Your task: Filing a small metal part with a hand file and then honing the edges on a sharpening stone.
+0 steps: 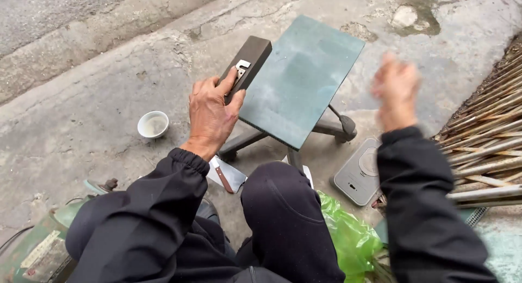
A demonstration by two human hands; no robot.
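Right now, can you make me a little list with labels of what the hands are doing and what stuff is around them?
Place: outdoors on a concrete ground
Left hand: grips a dark rectangular block with a small metal piece on it
Right hand: raised in the air, blurred, seems empty
In front: greenish flat board on a low stand
On the ground: small white bowl, cleaver, grey flat device, green plastic bag
Right side: bundle of bamboo sticks

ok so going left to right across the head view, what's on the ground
green machine → small white bowl → left hand on a dark block → green-topped low stand → flat grey device → bamboo sticks
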